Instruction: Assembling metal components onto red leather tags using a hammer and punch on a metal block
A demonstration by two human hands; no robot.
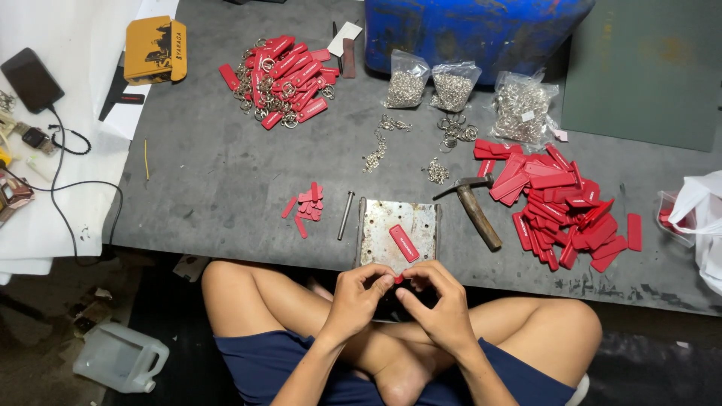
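My left hand (356, 301) and my right hand (438, 302) meet over my crossed legs, just below a worn metal plate (376, 225). Together the fingertips pinch a small red piece (398, 279). One red tag (404, 243) lies slanted on the plate. A hammer (474, 210) with a wooden handle rests to the right of the plate, and a metal punch pin (346, 215) lies to its left. A small cluster of red bits (307, 204) sits further left.
A heap of plain red tags (560, 204) lies at right; finished red tags with rings (282, 79) are piled at the back. Bags of metal rings (451, 86), loose chains (376, 146), a blue container (474, 30), a yellow box (154, 49), a phone (31, 79) and a white jug (120, 357) surround the grey mat.
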